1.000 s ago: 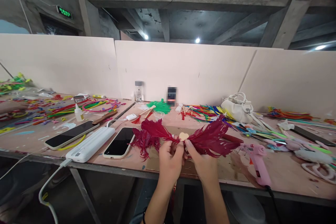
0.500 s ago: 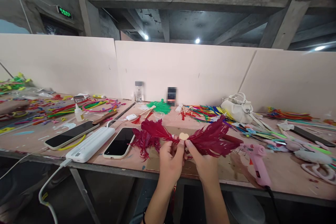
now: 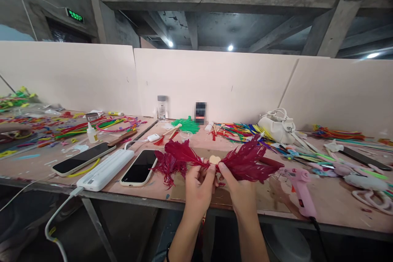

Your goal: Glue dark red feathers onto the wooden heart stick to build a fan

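Between my hands is a dark red feather fan (image 3: 242,161), its feathers spread to both sides. At its middle sits a small, pale, heart-shaped wooden piece (image 3: 214,159). My left hand (image 3: 197,190) pinches the fan just left of this piece, thumb against its lower edge. From the other side my right hand (image 3: 241,192) grips the feather base, its thumb also near the piece. Most fingers are hidden behind the fan. Below the hands hangs part of a thin stick with red threads. More dark red feathers (image 3: 168,168) lie left of the fan.
To the left lie a phone (image 3: 139,168), a white power bank (image 3: 106,170) with cable, and a second phone (image 3: 80,159). A pink glue gun (image 3: 302,192) rests at the right. Behind are a green feather fan (image 3: 188,125), a white handbag (image 3: 278,125) and colourful craft stems.
Both hands keep their grip on the feather fan and have hardly moved. The view has shifted very slightly.
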The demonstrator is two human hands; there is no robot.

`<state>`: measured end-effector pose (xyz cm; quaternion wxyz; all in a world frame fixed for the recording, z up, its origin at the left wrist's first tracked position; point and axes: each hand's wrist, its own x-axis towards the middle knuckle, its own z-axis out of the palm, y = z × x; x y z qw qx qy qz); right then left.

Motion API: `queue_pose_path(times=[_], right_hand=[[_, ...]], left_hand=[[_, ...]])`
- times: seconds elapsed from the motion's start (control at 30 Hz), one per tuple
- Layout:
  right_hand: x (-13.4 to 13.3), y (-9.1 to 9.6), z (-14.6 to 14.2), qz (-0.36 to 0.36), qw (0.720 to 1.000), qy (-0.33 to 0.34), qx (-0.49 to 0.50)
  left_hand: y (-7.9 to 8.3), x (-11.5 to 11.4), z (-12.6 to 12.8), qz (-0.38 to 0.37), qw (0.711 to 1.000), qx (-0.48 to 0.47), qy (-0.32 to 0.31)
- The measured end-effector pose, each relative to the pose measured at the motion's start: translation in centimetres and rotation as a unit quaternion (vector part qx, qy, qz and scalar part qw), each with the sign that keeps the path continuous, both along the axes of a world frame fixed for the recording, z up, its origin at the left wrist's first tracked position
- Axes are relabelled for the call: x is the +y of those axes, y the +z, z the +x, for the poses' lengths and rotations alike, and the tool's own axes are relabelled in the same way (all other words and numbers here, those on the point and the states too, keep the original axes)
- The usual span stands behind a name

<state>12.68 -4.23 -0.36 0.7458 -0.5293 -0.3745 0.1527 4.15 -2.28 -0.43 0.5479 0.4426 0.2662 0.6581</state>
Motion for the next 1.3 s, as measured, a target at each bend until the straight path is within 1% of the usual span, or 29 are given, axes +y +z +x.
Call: queue_pose_path(times=[0.17,0.4,0.57,0.67,0.77,0.83,0.97,1.07,1.13,1.3], right_hand=[[-0.3,0.0,-0.2,-0.008,1.000,0.027,-0.010],[0.0,-0.1,-0.1,-0.001,1.000,0.001,-0.015],[0.0,-0.1,0.0,0.003,1.000,0.021,-0.015],[0.2,-0.4,-0.1,0.007,0.999,0.040,0.015],[0.5,-0.7,0.0,0.018,0.996,0.059,0.061],[0.8,-1.0,0.2,0.036,0.994,0.058,0.084],[1.1,-1.2,0.8,0.090,0.987,0.061,0.121],[1.3,-1.4,1.0,0.101,0.982,0.071,0.141],[1.4,-1.5,1.0,0.102,0.982,0.064,0.147],[1.9,-1.9,0.8,0.116,0.982,0.015,0.151]], left_hand=[[-0.4,0.5,-0.1,0.008,1.000,-0.010,-0.020],[-0.4,0.5,-0.2,0.016,1.000,0.017,-0.011],[-0.8,0.8,-0.2,0.025,0.999,0.010,-0.021],[-0.9,0.9,-0.2,0.023,0.999,-0.004,-0.027],[-0.9,0.9,-0.1,0.018,0.999,-0.023,-0.016],[-0.9,0.9,-0.1,0.012,0.999,-0.032,-0.013],[-0.6,0.8,-0.1,0.002,0.999,-0.039,-0.028],[-0.3,0.5,-0.1,-0.001,0.998,-0.046,-0.036],[-0.2,0.3,-0.1,0.000,0.998,-0.051,-0.039],[-0.4,0.7,-0.1,0.014,0.997,-0.049,-0.056]])
